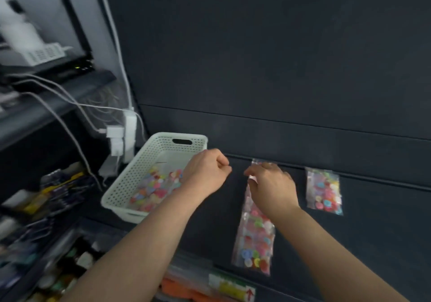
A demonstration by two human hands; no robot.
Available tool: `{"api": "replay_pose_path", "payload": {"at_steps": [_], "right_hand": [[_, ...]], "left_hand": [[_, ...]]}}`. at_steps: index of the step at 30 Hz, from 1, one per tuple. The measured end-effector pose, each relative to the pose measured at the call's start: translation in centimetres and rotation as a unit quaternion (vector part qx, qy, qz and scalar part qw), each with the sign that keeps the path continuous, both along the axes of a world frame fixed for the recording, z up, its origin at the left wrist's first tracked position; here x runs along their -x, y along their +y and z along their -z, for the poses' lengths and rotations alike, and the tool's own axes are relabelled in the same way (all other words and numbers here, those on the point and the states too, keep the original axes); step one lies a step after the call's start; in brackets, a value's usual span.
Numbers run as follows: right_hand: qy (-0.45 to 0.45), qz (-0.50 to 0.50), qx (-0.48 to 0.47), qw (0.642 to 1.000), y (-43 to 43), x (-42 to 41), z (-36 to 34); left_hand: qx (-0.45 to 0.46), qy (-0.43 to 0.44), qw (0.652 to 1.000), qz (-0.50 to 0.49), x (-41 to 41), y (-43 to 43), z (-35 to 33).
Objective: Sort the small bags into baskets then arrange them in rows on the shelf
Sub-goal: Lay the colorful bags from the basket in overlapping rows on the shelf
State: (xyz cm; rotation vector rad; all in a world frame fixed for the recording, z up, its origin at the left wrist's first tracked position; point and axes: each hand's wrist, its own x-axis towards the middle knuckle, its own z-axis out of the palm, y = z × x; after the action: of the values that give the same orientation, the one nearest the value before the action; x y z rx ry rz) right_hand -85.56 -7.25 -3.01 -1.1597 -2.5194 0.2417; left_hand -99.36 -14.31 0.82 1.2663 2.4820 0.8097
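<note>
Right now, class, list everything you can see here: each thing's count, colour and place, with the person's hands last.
Basket: one, white, left on the shelf.
Bags in basket: count unclear, clear with coloured buttons.
Long bag: one, clear, coloured buttons, middle of shelf.
Short bag: one, same, to its right.
Shelf: one, dark, under all these.
Plugs: several, white, behind the basket.
Cables: several, pale, upper left.
Left hand: curled, apparently empty, by the basket's right rim.
Right hand: gripping the long bag's top.
</note>
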Motion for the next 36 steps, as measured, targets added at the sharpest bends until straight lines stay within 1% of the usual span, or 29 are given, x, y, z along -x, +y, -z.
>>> {"api": "replay_pose_path", "payload": {"at_steps": [4,6,8,11,13,15,17,23,27,31,33,34,36], "right_hand": [[0.003,-0.054,-0.004,0.999,-2.4,4.5,0.1],[-0.003,-0.074,-0.006,0.997,-3.4,6.4,0.1],[0.005,-0.08,-0.014,0.997,-4.2,7.8,0.0],[0.043,-0.086,-0.007,0.995,-5.0,9.3,0.0],[0.034,-0.091,0.003,0.995,-5.4,9.9,0.2],[0.027,-0.084,0.011,0.996,-5.6,10.0,0.3],[0.033,-0.071,0.015,0.997,-5.7,10.0,0.4],[0.032,-0.045,0.026,0.998,-6.3,10.2,0.4],[0.03,-0.03,0.025,0.999,-6.7,10.4,0.2],[0.043,-0.026,0.053,0.997,-6.7,10.3,-0.1],[0.073,-0.028,0.08,0.994,-6.6,10.0,-0.2],[0.097,-0.024,0.102,0.99,-6.5,9.9,-0.3],[0.166,-0.014,0.186,0.968,-6.2,9.4,-0.9]], "left_hand": [[0.013,-0.031,0.997,-0.075,6.0,-4.7,0.2],[0.05,-0.021,0.994,-0.092,8.5,-6.6,0.4],[0.09,0.016,0.992,-0.09,10.6,-7.8,0.8],[0.136,0.079,0.985,-0.078,12.6,-8.2,1.6],[0.18,0.113,0.976,-0.054,13.2,-8.0,2.2],[0.21,0.129,0.969,-0.037,13.7,-7.5,2.9],[0.217,0.128,0.967,-0.029,14.3,-7.2,3.4],[0.194,0.129,0.973,-0.004,15.3,-6.4,4.7],[0.199,0.155,0.968,0.013,15.2,-6.1,5.2],[0.21,0.183,0.96,0.03,14.9,-6.3,4.9],[0.178,0.197,0.964,0.029,14.2,-6.5,3.8],[0.145,0.191,0.97,0.024,13.7,-6.5,3.1],[0.062,0.171,0.983,0.03,12.1,-6.3,1.2]]}}
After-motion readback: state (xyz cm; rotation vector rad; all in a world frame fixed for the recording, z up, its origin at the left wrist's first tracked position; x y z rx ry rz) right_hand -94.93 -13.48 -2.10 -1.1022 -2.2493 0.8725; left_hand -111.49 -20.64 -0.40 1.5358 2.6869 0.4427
